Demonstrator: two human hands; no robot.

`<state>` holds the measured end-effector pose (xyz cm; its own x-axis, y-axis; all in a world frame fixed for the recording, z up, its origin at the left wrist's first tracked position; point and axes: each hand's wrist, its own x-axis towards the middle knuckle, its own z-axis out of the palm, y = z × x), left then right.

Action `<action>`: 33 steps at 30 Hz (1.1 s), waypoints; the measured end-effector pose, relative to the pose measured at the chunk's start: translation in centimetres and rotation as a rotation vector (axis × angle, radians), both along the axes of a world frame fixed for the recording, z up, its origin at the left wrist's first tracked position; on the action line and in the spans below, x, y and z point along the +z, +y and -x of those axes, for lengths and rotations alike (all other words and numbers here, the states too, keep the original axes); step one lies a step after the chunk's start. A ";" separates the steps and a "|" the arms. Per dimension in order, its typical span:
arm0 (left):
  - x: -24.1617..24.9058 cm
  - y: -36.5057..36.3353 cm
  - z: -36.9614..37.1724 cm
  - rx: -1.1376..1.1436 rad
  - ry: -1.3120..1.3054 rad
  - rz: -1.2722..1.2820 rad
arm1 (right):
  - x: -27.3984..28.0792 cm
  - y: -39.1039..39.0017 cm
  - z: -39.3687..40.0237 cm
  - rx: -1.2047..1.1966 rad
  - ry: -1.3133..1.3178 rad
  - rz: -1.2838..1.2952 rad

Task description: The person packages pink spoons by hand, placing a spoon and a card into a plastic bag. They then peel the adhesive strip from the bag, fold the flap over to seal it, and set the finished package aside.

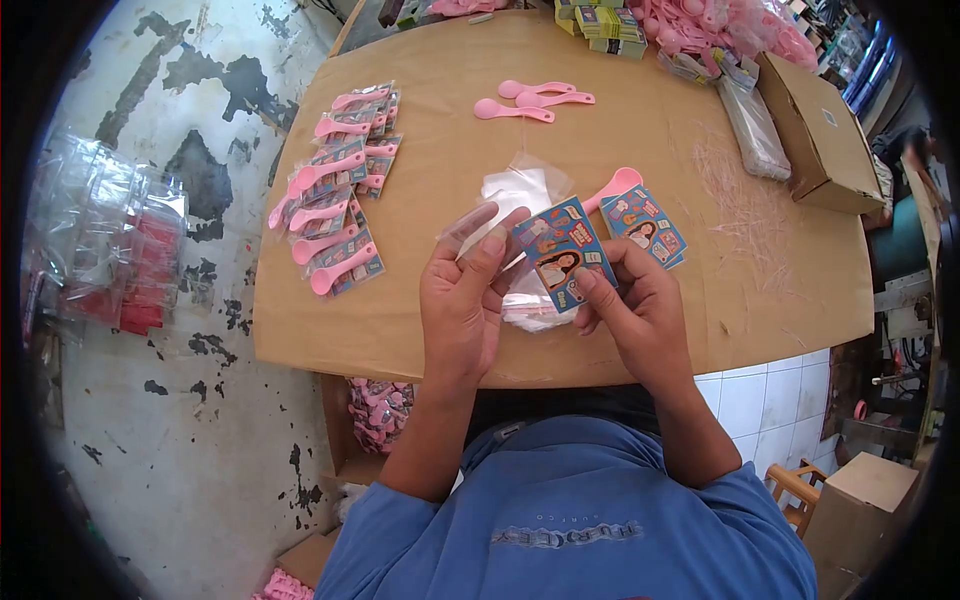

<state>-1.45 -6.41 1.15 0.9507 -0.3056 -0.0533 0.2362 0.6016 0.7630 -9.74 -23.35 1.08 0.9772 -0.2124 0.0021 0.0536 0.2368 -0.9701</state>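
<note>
My left hand (465,295) pinches a clear plastic bag (468,228) between thumb and fingers. Between the thumb and fingers of my right hand (640,300) is a blue printed card (562,255), its left edge close to the bag's opening. Below both hands lies a stack of clear plastic bags (520,190), partly covered by them. A pink spoon (617,186) rests just beyond my right hand, its handle end hidden behind the card. Beside it are more blue printed cards (650,228), overlapping each other.
Packed pink spoons with cards (340,190) lie in rows on the table's left. Several loose pink spoons (530,98) sit farther back. At the back right are a cardboard box (815,130), a clear-wrapped bundle (752,130), card stacks (610,30) and a pile of pink spoons (690,25). Thin plastic strips (745,215) litter the right side.
</note>
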 end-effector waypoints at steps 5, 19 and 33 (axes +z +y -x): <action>-0.4 -0.3 0.3 -0.023 -0.021 0.018 | 0.6 -0.2 0.3 0.147 0.109 0.211; -2.3 -1.3 1.5 -0.121 -0.044 -0.052 | -0.1 0.7 -0.6 -0.012 -0.043 -0.091; 0.5 -2.0 1.6 -0.026 -0.121 0.258 | -1.3 2.1 -0.3 -0.008 -0.021 -0.133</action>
<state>-3.00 -8.44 1.61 0.9371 -0.3186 0.1428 0.1707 0.7748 0.6087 -9.48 -21.24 -0.23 0.9756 -0.2196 -0.0062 0.0759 0.3632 -0.9286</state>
